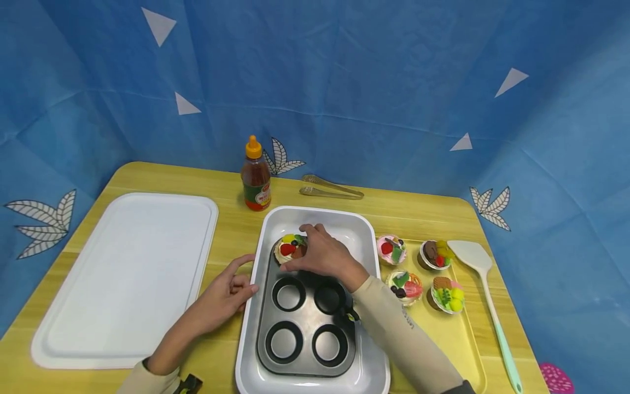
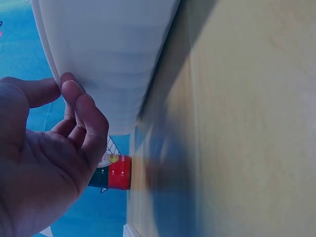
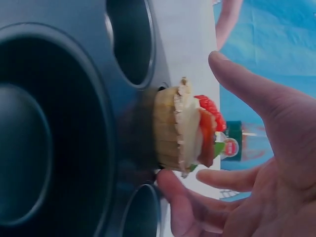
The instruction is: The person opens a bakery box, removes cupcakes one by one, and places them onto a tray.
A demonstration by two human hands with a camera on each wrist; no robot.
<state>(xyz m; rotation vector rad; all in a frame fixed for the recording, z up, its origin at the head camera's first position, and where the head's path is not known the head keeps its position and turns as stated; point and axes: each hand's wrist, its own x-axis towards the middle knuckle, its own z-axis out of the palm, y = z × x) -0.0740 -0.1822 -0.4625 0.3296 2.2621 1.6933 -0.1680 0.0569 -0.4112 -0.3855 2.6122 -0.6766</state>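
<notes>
My left hand (image 1: 221, 298) is at the left rim of a deep white tray (image 1: 246, 334). In the left wrist view, its thumb and fingertips pinch that rim, the other fingers curled below. A dark muffin tin (image 1: 308, 317) with several round cups lies inside the tray. One toy cupcake (image 1: 286, 249), topped with cream and red fruit, sits upright at the tin's far left cup. Around this cupcake my right hand (image 1: 327, 253) is spread. The right wrist view shows the thumb apart from it, while a fingertip (image 3: 170, 182) is close beside its base.
Several more toy cupcakes (image 1: 404, 287) stand on a yellow tray (image 1: 472, 350) at the right. Beyond them lies a white spatula (image 1: 474, 257) with a green handle. A flat white tray (image 1: 133, 273) is on the left. A sauce bottle (image 1: 256, 180) and metal tongs (image 1: 332, 189) are at the back.
</notes>
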